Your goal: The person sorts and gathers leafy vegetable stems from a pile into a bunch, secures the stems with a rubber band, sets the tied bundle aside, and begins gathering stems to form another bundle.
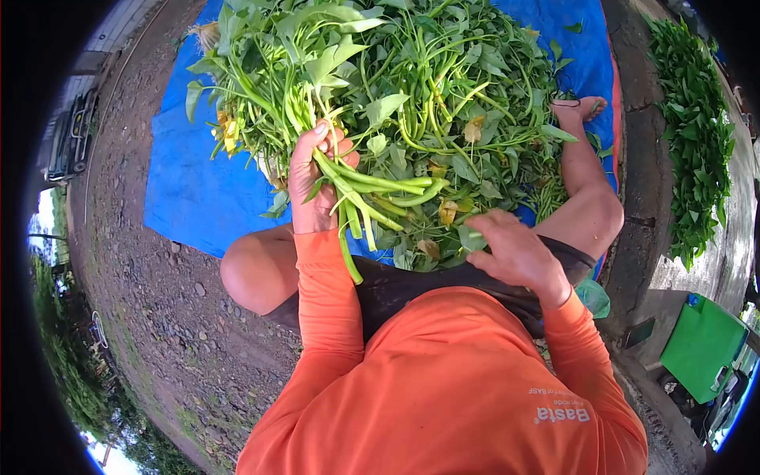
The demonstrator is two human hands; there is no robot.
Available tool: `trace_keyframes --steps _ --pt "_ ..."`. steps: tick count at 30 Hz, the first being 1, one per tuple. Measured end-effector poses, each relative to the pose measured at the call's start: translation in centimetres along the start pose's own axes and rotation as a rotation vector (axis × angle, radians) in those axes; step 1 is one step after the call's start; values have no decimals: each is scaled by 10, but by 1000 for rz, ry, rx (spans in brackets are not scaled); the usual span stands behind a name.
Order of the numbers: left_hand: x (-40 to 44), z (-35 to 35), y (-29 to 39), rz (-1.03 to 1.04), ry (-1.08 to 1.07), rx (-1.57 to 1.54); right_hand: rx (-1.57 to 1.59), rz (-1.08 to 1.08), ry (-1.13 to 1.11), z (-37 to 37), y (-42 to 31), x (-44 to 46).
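Note:
My left hand (317, 162) is wrapped round a bunch of water spinach (297, 103). Its thick, pale green cut stems (380, 186) fan out below the fist toward my lap, and the leafy tops spread upward. Over my lap, my right hand (514, 253) is closed, with a green leaf (473, 237) between thumb and fingers. A large heap of loose water spinach (491, 95) lies in front of me, with some yellowed leaves (448, 211) among the green. The bunch partly covers the heap's left side.
Under the heap is a blue tarp (182, 182). My bare foot (586, 107) rests on its right side. More greens (689, 134) lie in a long row on a concrete strip at the right. A green box-like object (701, 348) stands lower right; stony ground (174, 293) extends left.

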State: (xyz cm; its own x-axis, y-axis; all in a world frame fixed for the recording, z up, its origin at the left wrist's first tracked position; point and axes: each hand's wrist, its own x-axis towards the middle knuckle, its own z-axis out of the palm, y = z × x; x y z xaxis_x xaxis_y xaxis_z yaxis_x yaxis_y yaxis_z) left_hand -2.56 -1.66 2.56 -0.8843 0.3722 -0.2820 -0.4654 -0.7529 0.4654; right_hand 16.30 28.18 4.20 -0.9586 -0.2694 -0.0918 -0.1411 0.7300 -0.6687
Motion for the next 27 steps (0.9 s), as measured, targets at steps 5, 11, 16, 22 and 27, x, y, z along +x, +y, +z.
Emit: trace_keyframes --steps 5,11,16,22,27 --pt "-4 9 -11 -209 -328 -171 547 63 130 -20 5 45" --pt "-2 10 -19 -303 -375 -251 745 -130 -425 9 -8 90" --pt "-6 0 -4 -118 -86 80 917 249 -486 32 14 41" --pt "7 10 -8 8 315 349 244 170 -214 36 48 -1" --pt "17 6 -32 50 327 506 464 274 210 -32 -20 52"
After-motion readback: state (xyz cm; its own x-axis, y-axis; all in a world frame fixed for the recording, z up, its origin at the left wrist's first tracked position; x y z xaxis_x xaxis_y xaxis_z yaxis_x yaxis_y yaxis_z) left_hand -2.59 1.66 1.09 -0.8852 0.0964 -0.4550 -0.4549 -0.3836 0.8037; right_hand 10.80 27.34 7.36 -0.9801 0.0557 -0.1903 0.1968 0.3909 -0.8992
